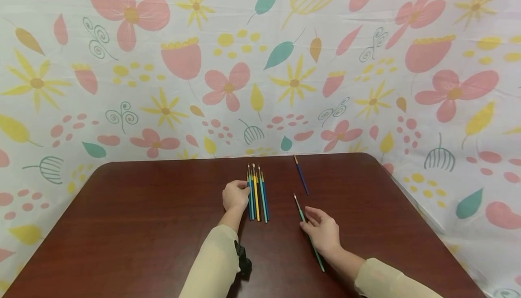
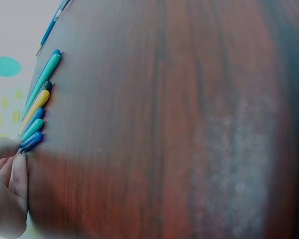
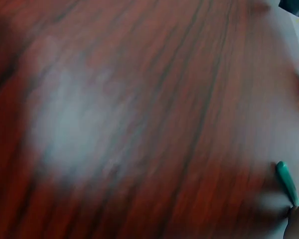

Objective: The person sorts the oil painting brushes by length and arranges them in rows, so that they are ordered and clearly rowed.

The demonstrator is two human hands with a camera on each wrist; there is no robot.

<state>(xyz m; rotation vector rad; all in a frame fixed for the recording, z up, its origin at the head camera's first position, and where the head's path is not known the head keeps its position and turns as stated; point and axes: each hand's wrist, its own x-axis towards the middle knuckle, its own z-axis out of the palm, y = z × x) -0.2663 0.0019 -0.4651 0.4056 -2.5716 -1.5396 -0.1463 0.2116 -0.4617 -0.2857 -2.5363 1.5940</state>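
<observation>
Several paintbrushes with blue, teal and yellow handles lie side by side on the table, among them a yellow paintbrush (image 1: 256, 194), bristles toward the far edge. At the row's left side, my left hand (image 1: 236, 195) pinches the outermost blue paintbrush (image 2: 32, 142) between thumb and finger. To the right, my right hand (image 1: 323, 232) has its thumb and fingers about a green paintbrush (image 1: 317, 255), which slants with its bristles far and its handle end near. Only the green handle end and parts of the fingers show in the right wrist view.
A single dark blue paintbrush (image 1: 302, 178) lies apart near the far edge of the brown table (image 1: 134, 225). Behind and beside the table hangs a white cloth (image 1: 228, 44) with flowers and leaves. A black device (image 1: 243, 259) is strapped at the left wrist.
</observation>
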